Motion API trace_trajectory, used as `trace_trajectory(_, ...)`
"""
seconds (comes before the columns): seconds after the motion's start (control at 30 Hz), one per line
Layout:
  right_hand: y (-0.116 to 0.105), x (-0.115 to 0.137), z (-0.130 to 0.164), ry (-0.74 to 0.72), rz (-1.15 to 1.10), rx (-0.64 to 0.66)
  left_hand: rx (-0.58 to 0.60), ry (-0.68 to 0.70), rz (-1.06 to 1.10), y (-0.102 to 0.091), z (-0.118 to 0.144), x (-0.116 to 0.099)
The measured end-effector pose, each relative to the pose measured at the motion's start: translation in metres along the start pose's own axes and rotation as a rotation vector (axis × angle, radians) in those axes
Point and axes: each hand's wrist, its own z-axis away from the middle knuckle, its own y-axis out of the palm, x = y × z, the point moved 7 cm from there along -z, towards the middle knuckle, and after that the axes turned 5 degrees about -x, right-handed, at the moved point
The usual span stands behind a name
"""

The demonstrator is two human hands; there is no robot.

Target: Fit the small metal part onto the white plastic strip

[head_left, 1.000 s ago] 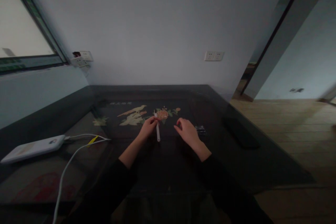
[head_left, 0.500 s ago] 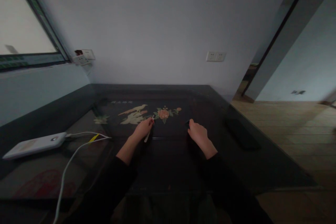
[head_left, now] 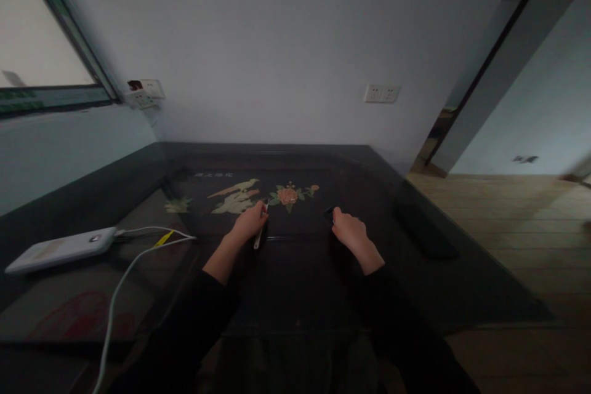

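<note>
My left hand (head_left: 252, 221) is closed around a slim tool with a pale handle (head_left: 257, 241) that has a small hole at its lower end. A short tip of it shows above my fingers, too small to make out. Across from it, my right hand (head_left: 349, 229) pinches a small dark object (head_left: 329, 214), whose kind I cannot make out. Both hands are held apart, low over the dark tabletop (head_left: 295, 277). Between them lies a flower picture (head_left: 288, 196) on the table surface, and a bird picture (head_left: 237, 197) is left of it.
At the left, a white power bank (head_left: 62, 250) lies with a white cable (head_left: 112, 308) bearing a yellow tag (head_left: 164, 238). A flat black object (head_left: 425, 233) rests near the table's right side. The wall (head_left: 268, 61) behind carries sockets (head_left: 381, 93).
The left-hand tool has turned slightly more upright, and the left hand has shifted a little. More of the dark object shows at my right fingers. The view has tilted slightly.
</note>
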Motion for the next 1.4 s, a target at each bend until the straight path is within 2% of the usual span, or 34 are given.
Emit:
trace_trajectory(0.13, 0.001, -0.001, 0.0, -0.015, 0.016, 0.018, 0.001, -0.013, -0.006, -0.003, 0.001, 0.001)
trace_trajectory(0.23, 0.002, -0.001, 0.001, -0.022, 0.031, 0.03, -0.065, -0.015, 0.002, -0.012, 0.001, -0.004)
trace_trajectory(0.37, -0.004, 0.015, 0.003, -0.076, -0.002, -0.05, -0.196, 0.07, 0.075, -0.022, 0.009, -0.03)
trace_trajectory(0.5, -0.006, 0.046, 0.009, -0.217, -0.156, -0.13, -0.09, 0.318, 0.232, -0.015, 0.027, -0.077)
trace_trajectory(0.57, -0.005, 0.058, 0.013, -0.26, -0.23, -0.15, -0.04, 0.407, 0.301, -0.015, 0.036, -0.093)
trace_trajectory(0.7, -0.002, 0.075, 0.019, -0.339, -0.326, -0.177, -0.013, 0.407, 0.472, -0.021, 0.042, -0.099)
trace_trajectory(0.87, -0.006, 0.08, 0.023, -0.428, -0.415, -0.227, -0.008, 0.407, 0.485, -0.012, 0.039, -0.095)
trace_trajectory(0.93, -0.009, 0.075, 0.021, -0.437, -0.446, -0.232, -0.041, 0.386, 0.483, -0.009, 0.035, -0.09)
trace_trajectory(1.0, -0.015, 0.06, 0.015, -0.376, -0.468, -0.237, -0.066, 0.324, 0.452, -0.005, 0.029, -0.081)
trace_trajectory(1.1, -0.029, 0.02, 0.003, -0.175, -0.423, -0.315, -0.038, 0.233, 0.348, 0.002, 0.023, -0.067)
trace_trajectory(1.2, -0.038, -0.029, -0.005, 0.092, -0.264, -0.392, -0.025, 0.213, 0.238, 0.006, 0.021, -0.062)
trace_trajectory(1.3, -0.029, -0.06, -0.011, 0.217, -0.145, -0.286, -0.031, 0.236, 0.135, 0.006, 0.023, -0.064)
trace_trajectory(1.4, -0.013, -0.069, -0.014, 0.216, -0.128, -0.145, -0.036, 0.238, 0.049, 0.006, 0.023, -0.067)
